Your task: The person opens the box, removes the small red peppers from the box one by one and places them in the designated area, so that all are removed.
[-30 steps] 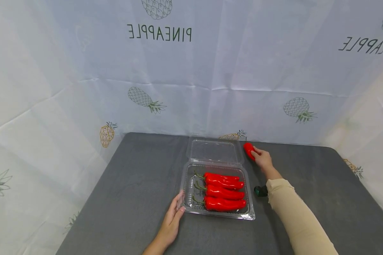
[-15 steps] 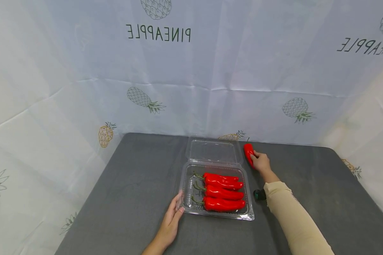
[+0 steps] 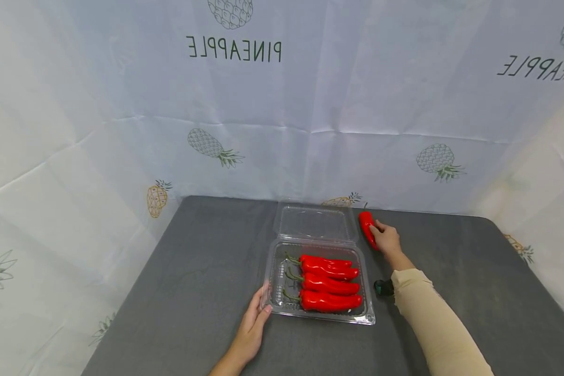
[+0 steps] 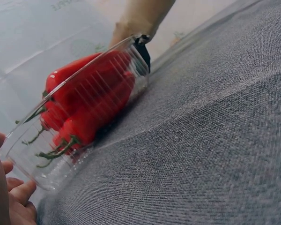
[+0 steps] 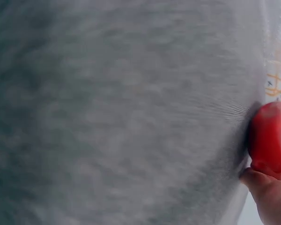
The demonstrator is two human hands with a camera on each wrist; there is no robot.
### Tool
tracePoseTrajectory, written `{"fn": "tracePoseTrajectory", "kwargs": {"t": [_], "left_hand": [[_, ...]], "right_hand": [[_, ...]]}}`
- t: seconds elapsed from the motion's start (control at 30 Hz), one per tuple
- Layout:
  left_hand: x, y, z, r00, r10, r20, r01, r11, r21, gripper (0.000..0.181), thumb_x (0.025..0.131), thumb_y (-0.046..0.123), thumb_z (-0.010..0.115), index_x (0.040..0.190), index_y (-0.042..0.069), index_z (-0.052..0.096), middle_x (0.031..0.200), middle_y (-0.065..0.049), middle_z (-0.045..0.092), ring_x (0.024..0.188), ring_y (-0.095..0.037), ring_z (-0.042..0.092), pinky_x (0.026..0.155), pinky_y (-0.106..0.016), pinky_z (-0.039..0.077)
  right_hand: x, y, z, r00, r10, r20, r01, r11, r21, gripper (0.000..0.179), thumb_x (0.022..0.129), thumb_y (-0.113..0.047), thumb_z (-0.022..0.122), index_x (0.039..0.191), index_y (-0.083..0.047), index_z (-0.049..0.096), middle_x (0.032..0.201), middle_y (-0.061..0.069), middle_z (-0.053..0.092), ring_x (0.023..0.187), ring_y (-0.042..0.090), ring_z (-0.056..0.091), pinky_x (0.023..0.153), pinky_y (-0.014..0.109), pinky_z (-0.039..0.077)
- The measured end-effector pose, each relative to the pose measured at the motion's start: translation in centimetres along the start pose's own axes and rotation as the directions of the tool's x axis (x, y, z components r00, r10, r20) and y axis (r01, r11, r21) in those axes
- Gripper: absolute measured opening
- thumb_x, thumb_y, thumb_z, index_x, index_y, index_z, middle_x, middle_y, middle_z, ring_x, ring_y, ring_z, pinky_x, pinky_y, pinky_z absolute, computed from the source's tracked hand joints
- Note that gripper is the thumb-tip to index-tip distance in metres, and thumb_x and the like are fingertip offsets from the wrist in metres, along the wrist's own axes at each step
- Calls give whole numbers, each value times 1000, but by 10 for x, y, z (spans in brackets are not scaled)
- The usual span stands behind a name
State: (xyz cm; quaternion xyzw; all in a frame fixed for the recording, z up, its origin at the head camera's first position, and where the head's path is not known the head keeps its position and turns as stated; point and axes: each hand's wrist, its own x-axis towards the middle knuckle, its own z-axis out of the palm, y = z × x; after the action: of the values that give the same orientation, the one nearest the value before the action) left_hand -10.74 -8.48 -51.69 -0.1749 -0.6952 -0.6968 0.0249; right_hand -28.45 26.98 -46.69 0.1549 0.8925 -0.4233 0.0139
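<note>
A clear plastic clamshell container (image 3: 369, 308) lies on the table with its lid (image 3: 317, 222) folded back. Inside are several long red peppers (image 3: 331, 301), side by side, green stems to the left. My left hand (image 3: 252, 326) grips the container's front left corner, thumb on the near edge and fingers at the side; the left wrist view shows these fingers (image 4: 23, 191) against the clear wall. Beyond the container's right side, my right hand (image 3: 386, 239) grips another red pepper (image 3: 366, 225) around its middle, stem pointing to the back. In the right wrist view that pepper (image 5: 270, 136) sits at the right edge.
A dark grey cloth covers the table (image 3: 207, 261). Behind it and at both sides hangs a white curtain (image 3: 282, 94) printed with pineapples. On the right wrist is a dark strap device (image 3: 383, 286), close to the container's right side.
Within the right hand's grip, the pepper has turned more upright in the head view and shifted slightly nearer. The left hand and the container have stayed in place.
</note>
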Motion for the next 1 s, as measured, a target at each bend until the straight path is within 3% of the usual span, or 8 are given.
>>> {"fn": "tracePoseTrajectory", "kwargs": {"t": [0.23, 0.4, 0.57, 0.73, 1.0], "left_hand": [[0, -2, 1, 1000, 14, 1, -14, 1000, -12, 43, 98, 4, 38, 138, -9, 28, 144, -35, 26, 129, 13, 29, 102, -3, 24], [-1, -2, 1, 999, 41, 18, -41, 999, -25, 44, 98, 2, 37, 138, -12, 26, 145, -37, 22, 131, 11, 26, 103, -3, 23], [-1, -2, 1, 999, 46, 18, -46, 999, -23, 44, 98, 2, 37, 138, -12, 26, 145, -37, 21, 132, 11, 25, 104, -3, 22], [0, -1, 0, 999, 33, 17, -33, 999, -22, 43, 99, 3, 37, 138, -11, 27, 146, -36, 22, 132, 11, 26, 104, -3, 22], [0, -2, 0, 999, 47, 21, -46, 998, -36, 44, 98, 1, 37, 138, -14, 25, 145, -37, 21, 132, 10, 26, 103, -4, 23]], "right_hand": [[-2, -3, -16, 1000, 22, 1, -22, 996, 87, 54, 98, -30, 42, 142, 1, 33, 145, 26, 33, 135, 40, 30, 109, 49, 31], [-8, -5, -28, 999, -30, -16, 32, 990, 137, 53, 98, -29, 43, 140, 2, 37, 143, 26, 38, 132, 40, 34, 109, 53, 30], [-15, -9, -35, 994, -100, 48, 93, 986, 136, 56, 98, -33, 45, 140, 2, 37, 142, 27, 38, 132, 41, 34, 107, 56, 30], [-27, -17, -32, 963, -213, 166, 196, 974, 112, 56, 97, -33, 47, 140, 1, 37, 141, 28, 39, 132, 42, 34, 107, 56, 31], [-49, -37, -21, 900, -320, 295, 294, 947, 131, 53, 96, -25, 52, 141, 0, 37, 143, 23, 40, 130, 38, 40, 106, 52, 35]]}}
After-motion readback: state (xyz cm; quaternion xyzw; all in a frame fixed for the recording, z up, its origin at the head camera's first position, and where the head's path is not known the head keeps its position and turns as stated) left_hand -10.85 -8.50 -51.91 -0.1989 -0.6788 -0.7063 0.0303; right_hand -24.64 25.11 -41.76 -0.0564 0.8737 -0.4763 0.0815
